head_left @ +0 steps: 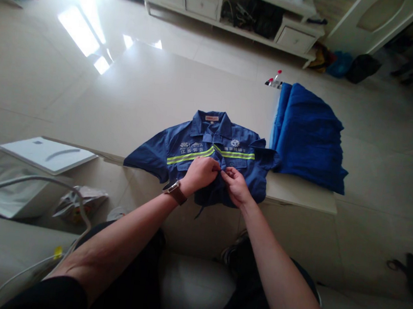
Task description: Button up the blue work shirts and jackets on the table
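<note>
A dark blue work shirt (177, 154) with a yellow reflective stripe lies face up on a pale table (153, 100), collar pointing away from me. My left hand (200, 172), with a brown watch on its wrist, is closed in a pinch on the shirt's front placket at mid-chest. My right hand (236, 184) pinches the placket right beside it, and their fingertips nearly touch. The shirt's hem hangs over the table's near edge.
A folded bright blue garment (306, 135) lies on the table to the right of the shirt, with small bottles (274, 79) behind it. A white box (44, 154) stands on the floor at left. A white cabinet (229, 9) lines the far wall.
</note>
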Demonstrator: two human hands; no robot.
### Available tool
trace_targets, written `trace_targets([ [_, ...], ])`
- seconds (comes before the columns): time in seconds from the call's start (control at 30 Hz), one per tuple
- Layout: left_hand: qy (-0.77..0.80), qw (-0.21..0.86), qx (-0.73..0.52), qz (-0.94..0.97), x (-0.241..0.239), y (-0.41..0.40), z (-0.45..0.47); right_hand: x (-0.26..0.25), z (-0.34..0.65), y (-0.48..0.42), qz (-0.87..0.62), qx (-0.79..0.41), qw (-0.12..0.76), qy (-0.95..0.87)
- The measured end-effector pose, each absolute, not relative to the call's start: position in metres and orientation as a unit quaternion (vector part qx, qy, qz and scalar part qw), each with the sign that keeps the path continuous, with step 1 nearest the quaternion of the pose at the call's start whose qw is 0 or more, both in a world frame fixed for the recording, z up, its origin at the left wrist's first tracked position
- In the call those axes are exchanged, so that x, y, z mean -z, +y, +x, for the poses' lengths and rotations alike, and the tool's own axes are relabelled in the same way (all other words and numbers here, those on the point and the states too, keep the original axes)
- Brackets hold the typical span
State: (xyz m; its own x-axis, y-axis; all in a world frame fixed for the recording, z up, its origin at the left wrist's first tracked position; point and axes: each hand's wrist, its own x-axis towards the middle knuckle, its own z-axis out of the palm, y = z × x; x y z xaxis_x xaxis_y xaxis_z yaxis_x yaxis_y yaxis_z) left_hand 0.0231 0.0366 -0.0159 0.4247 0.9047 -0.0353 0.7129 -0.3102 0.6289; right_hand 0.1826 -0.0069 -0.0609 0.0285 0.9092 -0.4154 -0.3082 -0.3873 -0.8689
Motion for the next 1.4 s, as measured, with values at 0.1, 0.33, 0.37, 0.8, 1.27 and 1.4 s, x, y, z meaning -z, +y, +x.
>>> trace_targets([
  [0.1,0.514,0.296,-0.167,0.788,0.0151,0.0372,0.0227,0.0612,0.1833,-0.0063,-0.553,-0.611,0.471,-0.315],
  [0.33,0.517,0.31,-0.163,0.781,0.0122,0.0381,0.0237,0.0598,0.1838,-0.0042,-0.578,-0.566,0.465,-0.359],
  [0.37,0.518,0.312,-0.163,0.78,0.0124,0.0382,0.0237,0.0595,0.1838,-0.004,-0.578,-0.564,0.464,-0.364],
  [0.8,0.488,0.319,-0.168,0.795,0.0161,0.0394,0.0223,0.0558,0.1853,-0.005,-0.602,-0.541,0.449,-0.38],
  [1.27,0.489,0.334,-0.169,0.788,0.0152,0.038,0.0217,0.0602,0.1877,-0.0033,-0.622,-0.496,0.436,-0.421],
  [1.4,0.499,0.348,-0.163,0.776,0.0144,0.0388,0.0226,0.0575,0.1873,-0.0021,-0.601,-0.5,0.437,-0.445],
])
